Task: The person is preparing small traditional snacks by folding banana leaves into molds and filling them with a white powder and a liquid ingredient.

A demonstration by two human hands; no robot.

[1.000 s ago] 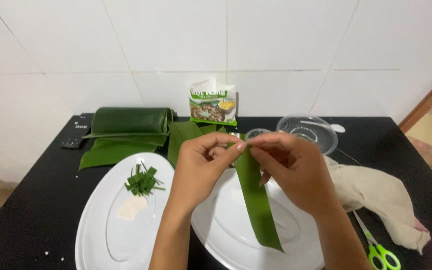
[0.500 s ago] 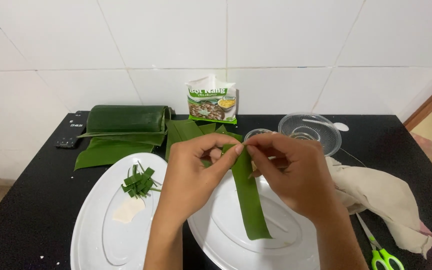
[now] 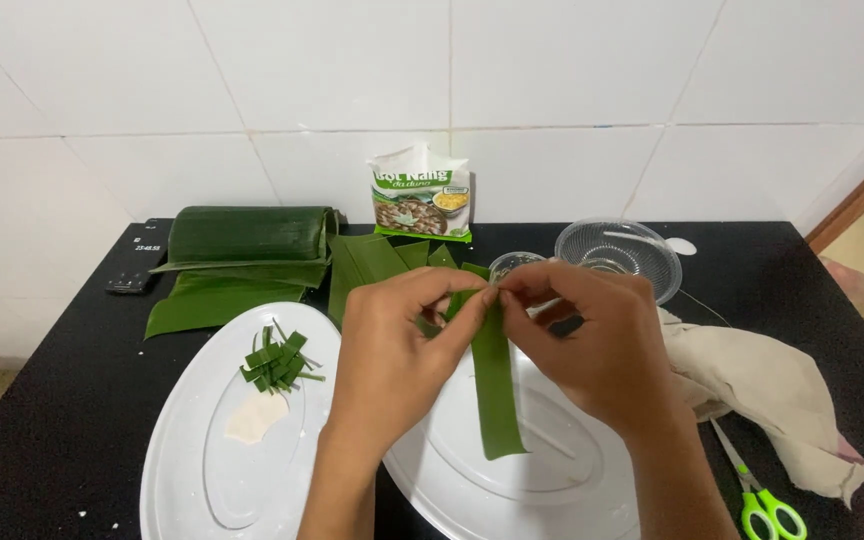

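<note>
Since a second ago, your hands have drawn slightly closer together and the leaf strip (image 3: pixel 497 385) hangs a little straighter, its lower end now over the middle of the right-hand white plate (image 3: pixel 562 495). Your left hand (image 3: pixel 392 355) pinches the strip's top edge between thumb and forefinger, fingers closed tight on it; your right hand (image 3: pixel 602 350) does the same just beside it, so both grips meet at the top, which looks like a hold for folding or splitting the strip there while the rest dangles free. You keep it above the plate, not resting on it.

On the left plate (image 3: pixel 202 470) lies a small woven piece of leaf (image 3: pixel 277 362) with a pale scrap (image 3: pixel 255 420) below it. Behind, on the black tabletop (image 3: pixel 62 400), sit a roll of banana leaf (image 3: pixel 247 237), loose cut strips (image 3: pixel 372 262), a green and white packet (image 3: pixel 420 195) against the tiled wall, and clear plastic tubs (image 3: pixel 617 255). At your right lie a beige cloth (image 3: pixel 762 385) and green-handled scissors (image 3: pixel 762 500), near at hand.
</note>
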